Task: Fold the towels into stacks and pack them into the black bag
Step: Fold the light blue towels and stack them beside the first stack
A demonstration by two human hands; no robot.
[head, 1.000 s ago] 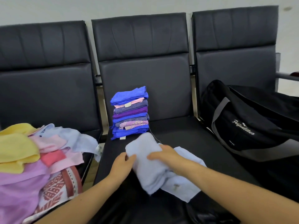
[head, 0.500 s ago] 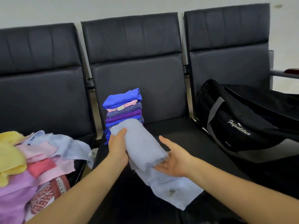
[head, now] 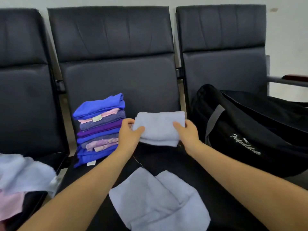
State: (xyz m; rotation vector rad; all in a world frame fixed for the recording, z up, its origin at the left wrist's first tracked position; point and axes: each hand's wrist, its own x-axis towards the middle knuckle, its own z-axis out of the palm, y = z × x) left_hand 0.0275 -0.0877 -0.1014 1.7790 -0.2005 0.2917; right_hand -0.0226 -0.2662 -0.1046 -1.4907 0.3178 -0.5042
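Observation:
A folded pale blue towel (head: pixel 159 127) is held above the middle seat, just right of the stack of folded towels (head: pixel 100 129) in blue, purple and pink. My left hand (head: pixel 129 135) grips the towel's left end and my right hand (head: pixel 187 132) grips its right end. A second pale blue towel (head: pixel 158 202) lies loosely spread on the seat's front part. The black bag (head: pixel 250 135) sits on the right seat, its opening facing up.
Unfolded towels (head: pixel 21 179) in pale blue and pink are heaped on the left seat. Three black chairs (head: pixel 116 47) stand in a row against a white wall. A metal armrest (head: pixel 286 80) juts out at the far right.
The folded pale blue towel rose off the seat and moved back and right, level with the stack. Both hands now grip its ends. The view shifted right and closer.

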